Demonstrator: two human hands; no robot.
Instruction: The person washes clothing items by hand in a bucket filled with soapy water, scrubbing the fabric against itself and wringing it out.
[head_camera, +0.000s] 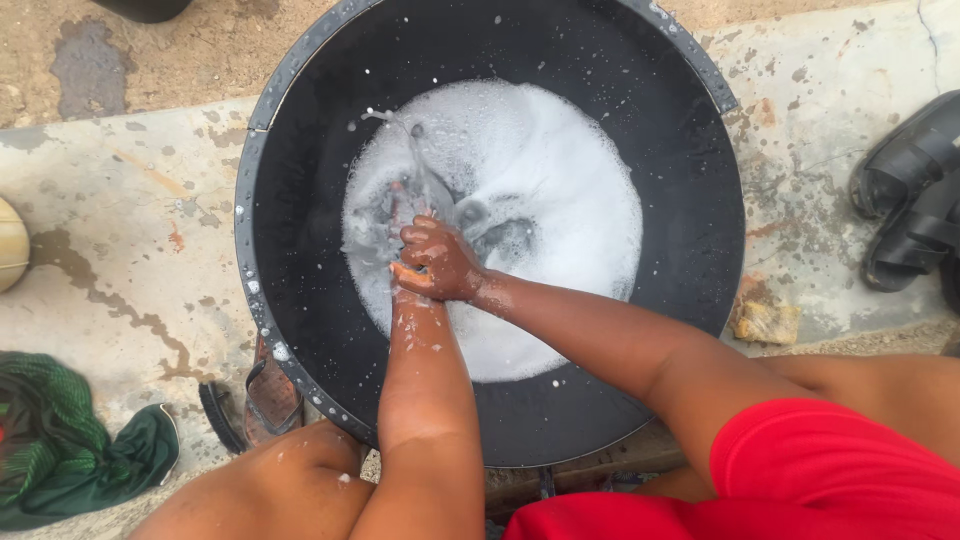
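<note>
Knees and red garment: sitting nearest the camera, at the near rim of the basin; the person is crouching close so both forearms are reaching down into it.
Left hand: lying mostly hidden under the right hand; only the wet wrist and a fingertip or two are showing, so I cannot tell whether it is closed or loose.
Right hand: curling into a fist, fingers together, pressing over the left hand and clamping on the grey cloth, judged so as to rub the fabric against itself.
Grey cloth: half sunk in the suds just beyond the fists, left of the basin's centre; its long axis is running from the hands away toward the far rim, free end pointing away from the person. Its edges are blurring into foam, so the full outline is not readable.
Soapy water: pooling white and frothy at the basin bottom, splashing up near the cloth.
Black basin: standing round on the concrete floor.
Surroundings: green cloth lying at near left, a brown sandal tucked against the rim, black sandals at far right, a yellowish lump beside the basin.
</note>
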